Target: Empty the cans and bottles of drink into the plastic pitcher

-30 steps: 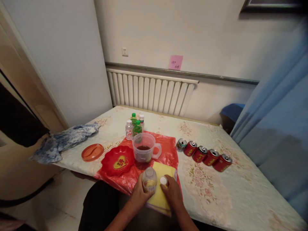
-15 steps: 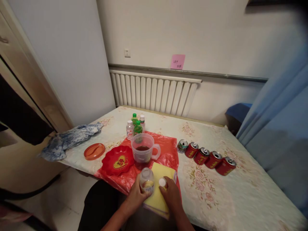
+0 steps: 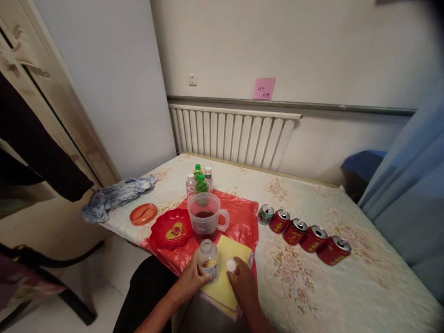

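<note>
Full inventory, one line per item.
bottle: 1, clear, open, left hand
cap: 1, white, right hand
cloth: 1, yellow, under hands
jug: 1, clear, on sheet
sheet: 1, red, on table
dish: 1, red, left of jug
lid: 1, orange, left of dish
small bottles: 4, capped, behind jug
cans: 5, four red, right of sheet
rag: 1, blue, table's left edge
radiator: 1, white, back wall
note: 1, pink, above radiator
hands: 2, bare, near table edge

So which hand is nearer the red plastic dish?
Left hand. It grips a small clear plastic bottle just right of the dish; the right hand, holding a white plastic cap, is farther right.
</note>
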### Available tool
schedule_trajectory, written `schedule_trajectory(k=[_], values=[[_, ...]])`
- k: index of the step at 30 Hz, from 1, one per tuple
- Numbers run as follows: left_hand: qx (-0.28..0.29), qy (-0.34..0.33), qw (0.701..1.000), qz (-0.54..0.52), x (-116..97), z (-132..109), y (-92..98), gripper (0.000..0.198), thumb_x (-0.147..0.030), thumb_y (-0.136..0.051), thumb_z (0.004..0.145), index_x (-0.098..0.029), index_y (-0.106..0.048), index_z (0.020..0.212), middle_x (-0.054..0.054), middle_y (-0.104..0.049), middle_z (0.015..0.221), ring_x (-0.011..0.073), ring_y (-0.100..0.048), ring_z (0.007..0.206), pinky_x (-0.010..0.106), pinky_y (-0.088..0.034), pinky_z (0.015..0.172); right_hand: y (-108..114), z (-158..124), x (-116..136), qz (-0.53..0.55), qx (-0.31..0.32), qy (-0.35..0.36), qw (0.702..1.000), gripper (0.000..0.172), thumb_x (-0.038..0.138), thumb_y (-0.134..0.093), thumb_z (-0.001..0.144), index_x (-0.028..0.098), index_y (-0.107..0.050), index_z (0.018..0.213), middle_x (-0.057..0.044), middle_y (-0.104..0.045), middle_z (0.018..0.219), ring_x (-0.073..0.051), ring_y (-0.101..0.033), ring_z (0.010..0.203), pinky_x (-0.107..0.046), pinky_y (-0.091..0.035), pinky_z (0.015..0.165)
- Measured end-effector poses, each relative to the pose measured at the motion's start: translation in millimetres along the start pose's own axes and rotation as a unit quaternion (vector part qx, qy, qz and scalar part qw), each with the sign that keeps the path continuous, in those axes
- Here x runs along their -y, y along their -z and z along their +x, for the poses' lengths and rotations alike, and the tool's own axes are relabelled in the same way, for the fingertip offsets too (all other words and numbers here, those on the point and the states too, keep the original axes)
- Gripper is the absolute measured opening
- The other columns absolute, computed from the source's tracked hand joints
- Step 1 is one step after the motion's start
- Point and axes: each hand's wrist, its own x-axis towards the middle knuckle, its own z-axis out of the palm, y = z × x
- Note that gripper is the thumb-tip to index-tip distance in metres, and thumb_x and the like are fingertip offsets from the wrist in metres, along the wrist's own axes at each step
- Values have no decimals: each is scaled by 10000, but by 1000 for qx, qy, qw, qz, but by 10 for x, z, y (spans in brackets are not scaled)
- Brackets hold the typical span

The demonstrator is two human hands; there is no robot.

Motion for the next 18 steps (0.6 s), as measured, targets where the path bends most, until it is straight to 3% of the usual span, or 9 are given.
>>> schedule_trajectory(k=[18], values=[[6,-21,1000,-18,18,-34,8,639,-48,-678,567,-214,-531,1167,43,-655,1134,267,-587,1092,373,-436,995,-42,-3,-33,6,2,-6,1000,456,227,-557,722,111,-653,1152,-88,-691,899,-225,-634,786,-323,-507,784]])
